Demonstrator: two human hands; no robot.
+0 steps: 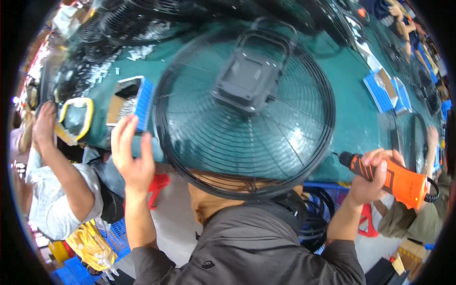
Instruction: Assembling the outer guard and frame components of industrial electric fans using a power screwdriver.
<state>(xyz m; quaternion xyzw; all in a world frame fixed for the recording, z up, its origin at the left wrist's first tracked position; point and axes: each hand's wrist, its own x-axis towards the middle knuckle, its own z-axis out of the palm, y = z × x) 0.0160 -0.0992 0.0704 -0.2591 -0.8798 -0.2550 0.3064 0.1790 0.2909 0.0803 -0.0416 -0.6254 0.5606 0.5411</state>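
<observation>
A large round black wire fan guard (204, 156) lies in front of me, its near rim reaching past the table edge toward my body. Near its far side sits a black boxy housing (247, 78) with a looped tubular handle or stand. My right hand (373, 178) is wrapped around an orange and black electric screwdriver (403, 183), its tip pointing left toward the guard's rim. My left hand (133, 156) is raised beside the guard's left rim, fingers apart and nothing in them. Just beyond its fingertips stands a blue open box (145, 102) of small metal screws.
Another blue box (380, 92) stands on the green table (351, 137) at the right. More black guards (114, 28) and loose small parts lie at the far left. A yellow-edged ring (89, 116) is near a co-worker's arm (61, 161). Black rings (316, 216) hang in a blue crate below.
</observation>
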